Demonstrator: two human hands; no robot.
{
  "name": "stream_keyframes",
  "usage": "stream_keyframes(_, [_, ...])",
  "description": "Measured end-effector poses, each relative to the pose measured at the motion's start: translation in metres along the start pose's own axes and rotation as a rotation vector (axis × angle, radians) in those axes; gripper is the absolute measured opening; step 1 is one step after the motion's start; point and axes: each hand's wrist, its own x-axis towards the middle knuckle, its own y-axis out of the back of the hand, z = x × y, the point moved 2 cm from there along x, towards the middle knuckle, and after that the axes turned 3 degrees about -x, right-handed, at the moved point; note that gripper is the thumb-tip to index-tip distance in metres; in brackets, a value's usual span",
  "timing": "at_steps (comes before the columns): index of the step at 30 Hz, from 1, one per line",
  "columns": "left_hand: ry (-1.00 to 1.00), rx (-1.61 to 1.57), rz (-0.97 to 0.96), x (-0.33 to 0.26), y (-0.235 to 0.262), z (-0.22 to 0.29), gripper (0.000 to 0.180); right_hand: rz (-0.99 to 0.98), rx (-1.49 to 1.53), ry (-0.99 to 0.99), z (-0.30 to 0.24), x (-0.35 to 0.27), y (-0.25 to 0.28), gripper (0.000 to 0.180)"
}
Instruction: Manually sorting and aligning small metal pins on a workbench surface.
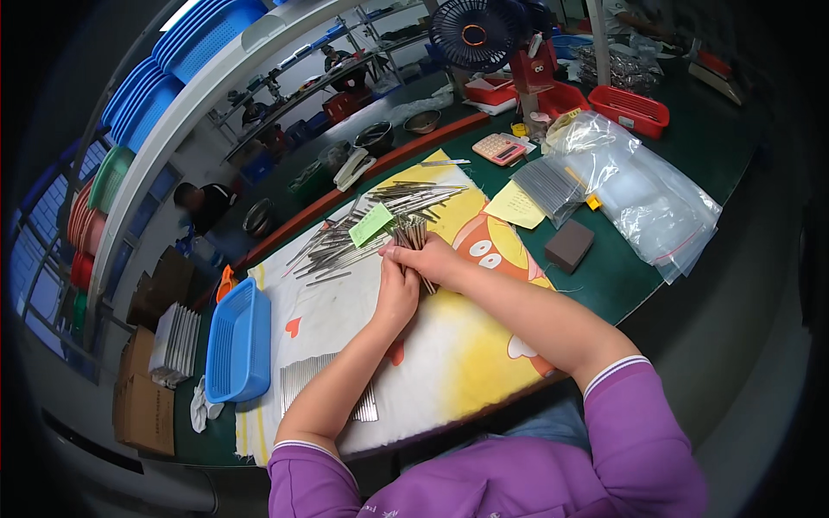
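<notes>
Both hands (429, 258) grasp a bundle of metal rods (412, 231), its long axis apparently pointing forward, the loose rod pile (338, 248) ahead and left.

In the middle of the frame, the left hand (397, 289) and the right hand (430, 258) together hold a bundle of metal sticks (411, 230). Just to the upper left lies a loose pile of sticks (335, 252), with a green paper (370, 225) on it. A blue basket (237, 341) is at the left.
</notes>
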Motion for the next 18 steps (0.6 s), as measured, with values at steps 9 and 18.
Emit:
stream_keyframes(9, [0.403, -0.364, -0.153, -0.021, 0.035, -0.011, 0.061, -0.054, 0.020, 0.090, -0.021, -0.007, 0.001, 0.021])
stream_keyframes(18, [-0.385, 0.190, -0.028, 0.003, 0.051, 0.053, 0.056, -0.343, -0.494, -0.073, -0.019, -0.015, -0.011, 0.025])
